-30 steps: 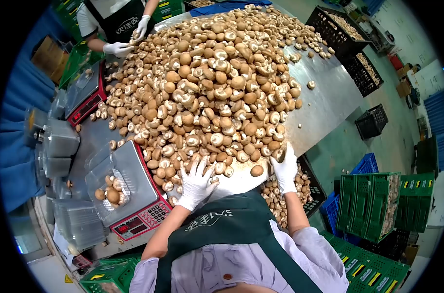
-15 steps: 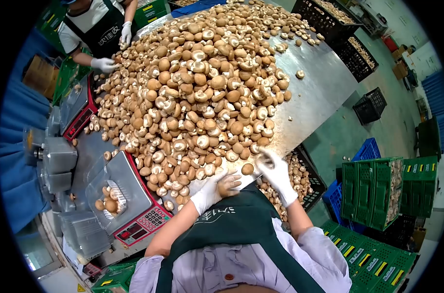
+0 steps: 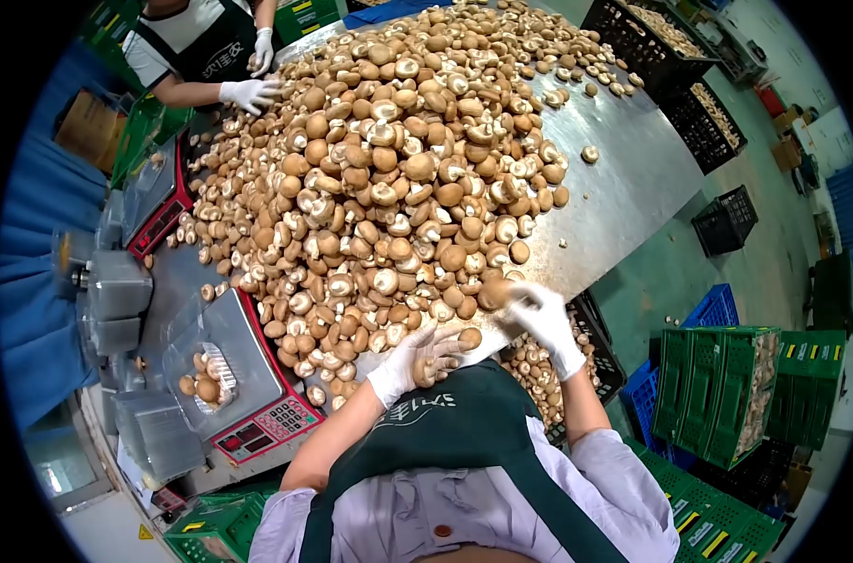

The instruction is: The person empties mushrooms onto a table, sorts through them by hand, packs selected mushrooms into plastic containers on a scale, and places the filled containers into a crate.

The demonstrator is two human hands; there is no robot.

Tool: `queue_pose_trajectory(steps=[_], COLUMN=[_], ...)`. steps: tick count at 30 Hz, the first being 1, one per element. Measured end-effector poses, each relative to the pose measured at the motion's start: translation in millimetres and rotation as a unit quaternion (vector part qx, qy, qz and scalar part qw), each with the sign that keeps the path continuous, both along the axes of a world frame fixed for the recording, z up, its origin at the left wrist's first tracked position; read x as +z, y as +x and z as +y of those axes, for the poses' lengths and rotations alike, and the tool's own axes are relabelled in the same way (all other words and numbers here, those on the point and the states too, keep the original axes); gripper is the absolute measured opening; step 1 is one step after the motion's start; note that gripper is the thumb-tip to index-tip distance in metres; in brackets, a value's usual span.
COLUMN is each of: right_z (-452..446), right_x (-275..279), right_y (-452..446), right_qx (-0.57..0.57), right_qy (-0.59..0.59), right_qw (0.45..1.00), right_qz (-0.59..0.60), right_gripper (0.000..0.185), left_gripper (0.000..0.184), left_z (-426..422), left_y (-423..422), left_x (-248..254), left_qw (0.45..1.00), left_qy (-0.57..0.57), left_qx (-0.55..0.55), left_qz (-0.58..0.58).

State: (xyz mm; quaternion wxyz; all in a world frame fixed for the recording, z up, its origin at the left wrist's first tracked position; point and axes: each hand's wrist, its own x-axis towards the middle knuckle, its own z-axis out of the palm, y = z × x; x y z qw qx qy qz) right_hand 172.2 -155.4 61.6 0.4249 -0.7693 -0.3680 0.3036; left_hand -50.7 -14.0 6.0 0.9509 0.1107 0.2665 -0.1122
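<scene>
Brown mushrooms [image 3: 380, 159] are heaped high on the metal table [image 3: 624, 188]. My left hand [image 3: 412, 364], in a white glove, is curled around mushrooms [image 3: 430, 368] at the table's front edge. Close to its fingertips is another brown cap [image 3: 470, 338]. My right hand [image 3: 542, 324], also gloved, has its fingers bent at the front right of the heap, touching a blurred large mushroom [image 3: 494, 294]. Left of the heap, a clear tray [image 3: 222, 373] with several mushrooms rests on a red-edged scale [image 3: 267, 413].
Across the table at the upper left, a co-worker's gloved hand [image 3: 248, 94] reaches to the heap near a second scale [image 3: 159, 220]. Clear plastic trays [image 3: 154, 432] stand stacked at left. A black crate [image 3: 591, 328] of mushrooms is below my right hand; green crates [image 3: 713, 394] stand right.
Since a second ago my left hand has turned from lying spread on the heap to holding mushrooms. My right hand has moved from the table edge to a large mushroom.
</scene>
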Motion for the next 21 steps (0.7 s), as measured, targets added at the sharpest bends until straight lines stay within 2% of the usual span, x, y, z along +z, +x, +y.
queue_pose_trajectory(steps=[1,2,3,4,5,6,7,8,9,10,11,13,15,17,21], right_z=[2,0,3,5,9,13,17,24,31,43,49,57,60,54,36], right_x=[14,16,16,7,-9,-31,-34,-38,-43,-32,-55,-54,-56,-57,-48], right_y=[-9,-19,-20,-15,-9,3,13,17,21,23,23,16,28,32,39], right_qx=[0.115,0.127,0.104,0.035,-0.034,-0.069,-0.069,-0.053,-0.037,0.010,0.033,0.008,0.012,0.023,0.016], right_qy=[0.025,-0.008,-0.007,-0.014,-0.022,-0.042,-0.105,-0.112,-0.119,-0.186,-0.207,-0.177,-0.182,-0.134,-0.061], right_qw=[0.993,0.992,0.994,0.998,0.998,0.997,0.989,0.981,0.967,0.970,0.947,0.945,0.975,0.978,0.998], right_qz=[-0.021,0.008,0.024,0.040,0.055,0.015,-0.071,-0.147,-0.221,-0.160,-0.243,-0.273,-0.127,-0.158,0.011], right_gripper=[0.033,0.034,0.033,0.031,0.029,0.025,0.029,0.035,0.040,0.050,0.052,0.051,0.047,0.044,0.031], left_gripper=[0.058,0.058,0.057,0.045,0.045,0.040,0.035,0.025,0.025,0.023,0.022,0.020,0.018,0.020,0.027], left_z=[0,-1,-1,-3,-5,-6,-5,-6,-6,-7,-7,-8,-6,0,1], left_y=[1,3,4,3,3,2,4,6,8,9,11,13,13,10,4], left_x=[1,4,6,-7,-13,-16,-12,-6,0,4,7,10,11,8,3], left_qw=[1.000,1.000,0.999,0.999,0.998,0.998,0.996,0.995,0.995,0.991,0.986,0.982,0.978,0.982,0.977], left_qy=[0.000,0.021,0.042,0.052,0.053,0.032,0.011,-0.006,-0.005,0.026,0.057,0.073,0.088,0.130,0.150], left_qx=[0.003,0.001,0.000,0.009,0.015,0.036,0.057,0.068,0.072,0.076,0.079,0.089,0.096,0.087,0.067], left_qz=[0.001,-0.001,-0.003,0.014,0.015,0.044,0.074,0.071,0.075,0.105,0.135,0.150,0.164,0.109,0.136])
